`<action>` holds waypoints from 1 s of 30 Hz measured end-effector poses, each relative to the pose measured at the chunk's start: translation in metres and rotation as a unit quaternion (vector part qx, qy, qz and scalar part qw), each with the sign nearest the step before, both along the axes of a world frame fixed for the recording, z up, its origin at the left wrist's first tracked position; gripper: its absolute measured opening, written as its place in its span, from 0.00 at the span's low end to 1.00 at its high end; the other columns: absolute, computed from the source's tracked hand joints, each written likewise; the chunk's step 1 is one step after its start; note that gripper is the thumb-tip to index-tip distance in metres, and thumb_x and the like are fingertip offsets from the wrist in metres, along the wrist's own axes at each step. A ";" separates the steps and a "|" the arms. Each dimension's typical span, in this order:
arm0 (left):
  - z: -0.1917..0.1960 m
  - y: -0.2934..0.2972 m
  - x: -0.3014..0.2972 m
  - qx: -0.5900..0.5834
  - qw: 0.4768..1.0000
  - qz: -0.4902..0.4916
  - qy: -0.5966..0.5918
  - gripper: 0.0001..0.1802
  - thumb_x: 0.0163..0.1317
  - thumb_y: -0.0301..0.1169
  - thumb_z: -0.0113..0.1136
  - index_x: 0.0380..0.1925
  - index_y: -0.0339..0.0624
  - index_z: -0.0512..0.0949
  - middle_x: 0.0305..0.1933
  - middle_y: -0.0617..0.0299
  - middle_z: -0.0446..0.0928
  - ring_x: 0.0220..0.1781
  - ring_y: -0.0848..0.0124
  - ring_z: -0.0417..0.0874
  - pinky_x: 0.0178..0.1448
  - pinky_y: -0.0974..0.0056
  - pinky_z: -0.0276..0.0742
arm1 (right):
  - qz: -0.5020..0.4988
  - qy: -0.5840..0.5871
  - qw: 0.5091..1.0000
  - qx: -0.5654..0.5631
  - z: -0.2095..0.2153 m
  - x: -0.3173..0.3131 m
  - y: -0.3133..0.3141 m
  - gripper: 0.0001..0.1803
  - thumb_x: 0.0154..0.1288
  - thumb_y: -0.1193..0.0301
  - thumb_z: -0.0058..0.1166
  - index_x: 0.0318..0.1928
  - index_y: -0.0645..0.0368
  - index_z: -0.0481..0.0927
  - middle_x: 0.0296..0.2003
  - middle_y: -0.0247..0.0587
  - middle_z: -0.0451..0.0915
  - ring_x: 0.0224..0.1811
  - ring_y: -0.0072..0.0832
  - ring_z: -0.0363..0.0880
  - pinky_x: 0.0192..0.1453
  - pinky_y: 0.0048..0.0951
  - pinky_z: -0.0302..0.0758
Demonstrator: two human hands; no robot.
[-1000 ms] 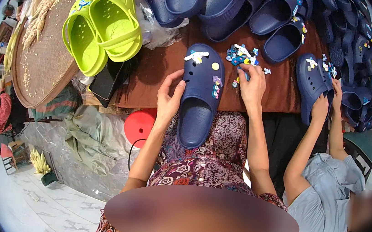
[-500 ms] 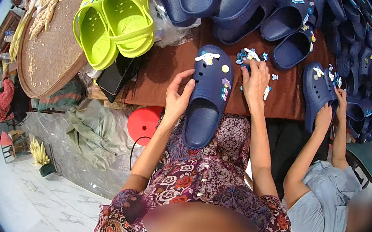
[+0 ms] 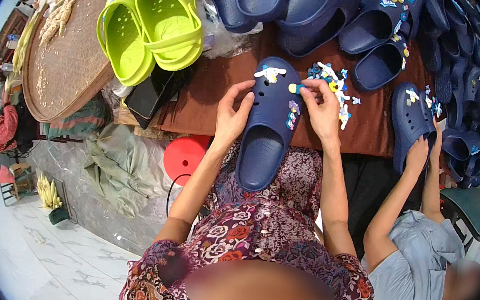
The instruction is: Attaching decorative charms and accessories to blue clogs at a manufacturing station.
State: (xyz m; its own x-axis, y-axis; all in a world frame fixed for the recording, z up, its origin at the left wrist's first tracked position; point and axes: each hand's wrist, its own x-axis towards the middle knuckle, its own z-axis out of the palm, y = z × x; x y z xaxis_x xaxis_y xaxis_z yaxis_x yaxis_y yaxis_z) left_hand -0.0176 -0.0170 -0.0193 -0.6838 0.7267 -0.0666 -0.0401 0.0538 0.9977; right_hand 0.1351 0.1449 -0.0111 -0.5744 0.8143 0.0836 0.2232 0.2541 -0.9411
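Note:
A navy blue clog [image 3: 262,146] lies toe away from me, its heel hanging over the table's front edge. White, yellow and pink-purple shoe charms sit on its top. My left hand [image 3: 234,111] is at its left edge, thumb and curled forefinger gripping the side near the holes. In a pinch, my right hand [image 3: 320,109] has a small blue shoe charm [image 3: 300,89], right beside the yellow charm [image 3: 292,88] on the clog's upper right. Just beyond that hand is a loose pile of white, blue and yellow charms [image 3: 336,81].
Lime-green clogs [image 3: 168,23] stand at the left by a round woven tray [image 3: 62,70]. Other navy clogs [image 3: 372,32] line the back and heap up at the right. There a co-worker's hands [image 3: 419,154] hold another clog [image 3: 411,116]. A red stool [image 3: 184,158] stands below.
My right hand has come back from the charm pile to the clog's upper right with a blue charm in its fingers. My left hand has shifted slightly up along the clog's edge.

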 end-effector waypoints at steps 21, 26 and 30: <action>-0.009 -0.001 -0.003 -0.004 1.000 -0.004 -0.006 0.16 0.73 0.27 0.56 0.58 0.35 0.79 0.56 0.58 0.82 0.58 0.71 0.81 0.66 0.65 0.72 | -0.089 -0.193 0.946 0.243 -0.018 0.004 0.018 0.08 0.68 0.70 0.59 0.44 0.57 0.84 0.40 0.51 0.80 0.44 0.51 0.81 0.48 0.48 0.76; -0.010 -0.003 -0.003 -0.018 1.000 0.000 -0.017 0.16 0.73 0.27 0.56 0.58 0.35 0.79 0.56 0.58 0.82 0.58 0.71 0.80 0.66 0.66 0.72 | -0.092 -0.187 0.933 0.294 -0.024 -0.007 0.023 0.10 0.63 0.71 0.64 0.45 0.56 0.84 0.41 0.48 0.79 0.44 0.50 0.81 0.48 0.48 0.76; -0.009 -0.003 -0.001 -0.015 0.999 -0.001 -0.049 0.17 0.73 0.27 0.56 0.59 0.35 0.78 0.55 0.58 0.82 0.56 0.72 0.80 0.65 0.66 0.73 | -0.086 -0.190 0.931 0.299 -0.028 -0.007 0.023 0.12 0.60 0.73 0.67 0.44 0.57 0.83 0.40 0.47 0.79 0.43 0.49 0.80 0.47 0.48 0.75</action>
State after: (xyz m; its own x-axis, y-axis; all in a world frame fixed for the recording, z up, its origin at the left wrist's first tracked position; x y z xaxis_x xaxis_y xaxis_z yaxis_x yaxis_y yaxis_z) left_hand -0.0189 -0.0197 -0.0287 -0.6712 0.7250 -0.1547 -0.1364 0.0844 0.9871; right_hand 0.1281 0.1681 -0.0395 -0.5209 0.7698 0.3689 0.5966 0.6374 -0.4876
